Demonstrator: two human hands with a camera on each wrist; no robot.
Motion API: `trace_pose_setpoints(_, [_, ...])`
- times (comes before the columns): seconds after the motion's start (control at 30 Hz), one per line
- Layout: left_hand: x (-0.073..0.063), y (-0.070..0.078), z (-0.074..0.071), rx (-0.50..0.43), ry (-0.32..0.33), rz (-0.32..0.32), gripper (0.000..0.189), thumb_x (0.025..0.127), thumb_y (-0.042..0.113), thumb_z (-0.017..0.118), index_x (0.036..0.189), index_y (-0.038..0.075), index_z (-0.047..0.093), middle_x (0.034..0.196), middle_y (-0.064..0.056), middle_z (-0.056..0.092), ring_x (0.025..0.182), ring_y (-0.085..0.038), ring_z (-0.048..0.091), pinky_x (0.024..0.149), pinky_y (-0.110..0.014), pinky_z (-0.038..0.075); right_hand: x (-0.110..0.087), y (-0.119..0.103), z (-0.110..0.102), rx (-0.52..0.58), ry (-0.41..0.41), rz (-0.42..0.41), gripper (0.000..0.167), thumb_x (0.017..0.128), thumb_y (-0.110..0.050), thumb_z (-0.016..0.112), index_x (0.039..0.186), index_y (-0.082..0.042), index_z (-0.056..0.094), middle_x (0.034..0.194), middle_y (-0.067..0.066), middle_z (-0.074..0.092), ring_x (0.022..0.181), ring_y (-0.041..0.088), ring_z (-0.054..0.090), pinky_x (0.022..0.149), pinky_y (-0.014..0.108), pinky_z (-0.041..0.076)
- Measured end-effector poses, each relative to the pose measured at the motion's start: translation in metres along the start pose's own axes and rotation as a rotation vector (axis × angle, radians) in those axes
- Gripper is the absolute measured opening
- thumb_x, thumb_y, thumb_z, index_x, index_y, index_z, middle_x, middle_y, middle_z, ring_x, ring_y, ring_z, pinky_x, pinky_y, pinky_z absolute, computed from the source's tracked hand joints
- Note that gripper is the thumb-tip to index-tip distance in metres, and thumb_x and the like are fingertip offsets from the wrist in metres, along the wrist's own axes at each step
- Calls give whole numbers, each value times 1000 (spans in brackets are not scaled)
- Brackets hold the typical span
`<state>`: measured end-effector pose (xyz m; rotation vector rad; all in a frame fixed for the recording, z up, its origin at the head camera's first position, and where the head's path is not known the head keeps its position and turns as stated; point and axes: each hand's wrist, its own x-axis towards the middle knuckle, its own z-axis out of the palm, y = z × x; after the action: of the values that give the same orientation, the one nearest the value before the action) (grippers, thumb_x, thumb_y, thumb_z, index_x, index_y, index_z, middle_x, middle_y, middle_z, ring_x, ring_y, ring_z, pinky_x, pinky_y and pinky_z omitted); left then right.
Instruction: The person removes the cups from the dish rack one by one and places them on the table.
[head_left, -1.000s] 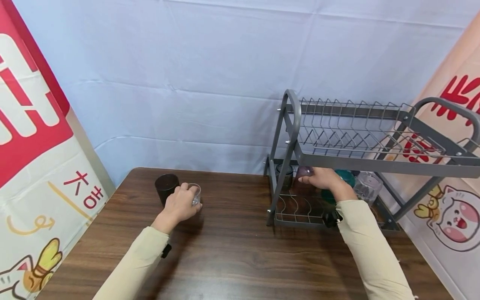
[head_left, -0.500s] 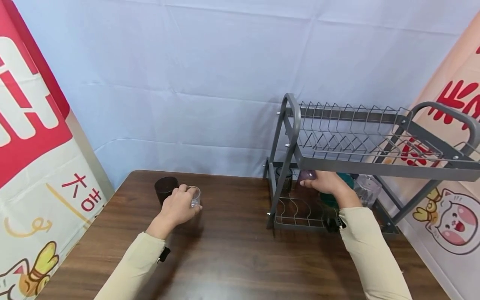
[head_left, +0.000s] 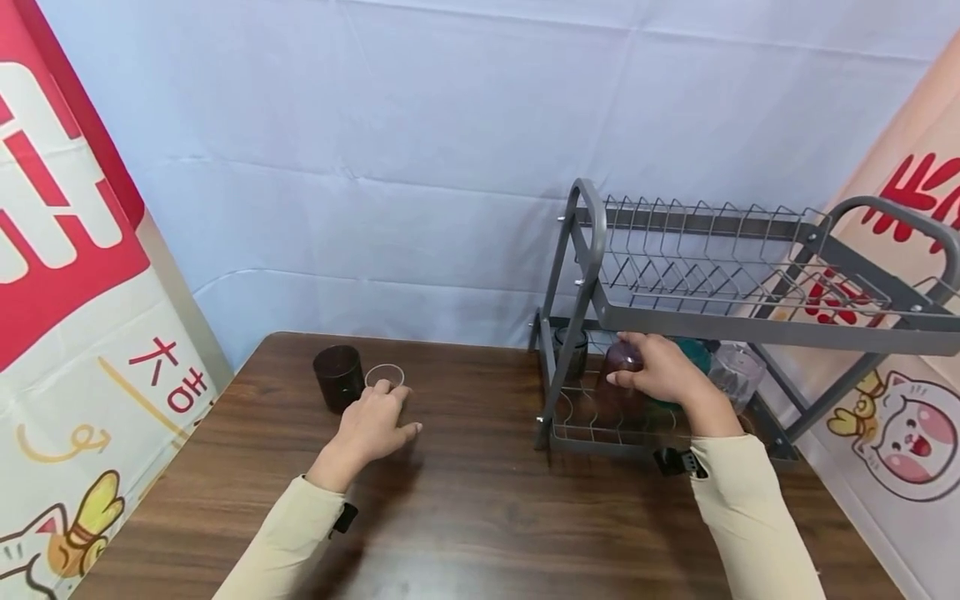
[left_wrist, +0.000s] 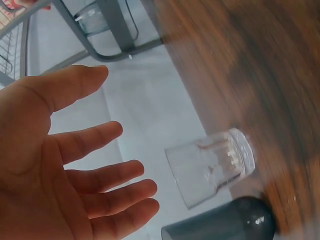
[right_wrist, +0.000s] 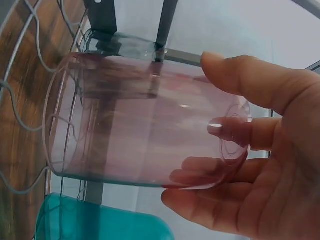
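Note:
In the head view my left hand (head_left: 373,422) is spread behind a clear glass (head_left: 386,375). The left wrist view shows this clear glass (left_wrist: 212,167) standing upright, with a gap between it and my extended fingers (left_wrist: 117,172). A dark tumbler (head_left: 337,379) stands beside it on the table. My right hand (head_left: 660,369) holds a purple glass (head_left: 621,358) near its base, inside the rack's lower tier. In the right wrist view the purple glass (right_wrist: 130,120) is upside down, rim towards the wires, my thumb and fingers around its base end.
The grey two-tier dish rack (head_left: 750,321) stands at the right, its upper tier over my right hand. A dark glass (head_left: 573,354), a teal glass (head_left: 693,354) and a clear faceted glass (head_left: 737,372) are in its lower tier. Wooden table (head_left: 480,500) lies in front.
My left hand has let go of the clear glass and drawn back, its fingers spreading. My right hand has shifted slightly right, so more of the purple glass shows.

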<state>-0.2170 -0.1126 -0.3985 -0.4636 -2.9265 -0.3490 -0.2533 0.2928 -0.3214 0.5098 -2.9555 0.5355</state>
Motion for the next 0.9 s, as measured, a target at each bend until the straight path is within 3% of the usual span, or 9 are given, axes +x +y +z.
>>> trace_pose_setpoints(0.2, [-3,11,4,-18,8,-11,54,78,39,73,121,10,60,110,-16,53,94,-34,55,58,-44,47,-11,-8,1,26,4,23,71,80,-26,73,134,7,42,116,34,47,101,45,47,75,55,44])
trace_pose_setpoints(0.47, [-4,22,13,-83,17,6,51,78,38,73,119,12,61,112,-13,54,88,-30,57,55,-41,47,-22,-17,2,28,30,-22,70,80,-26,73,135,5,41,120,33,47,105,46,47,78,57,42])
trace_pose_setpoints(0.9, [-4,31,25,-241,183,123,45,79,31,73,119,14,61,115,-11,54,98,-29,56,67,-43,49,-43,-29,6,57,87,-66,68,80,-26,74,135,1,43,120,28,47,101,42,50,73,54,46])
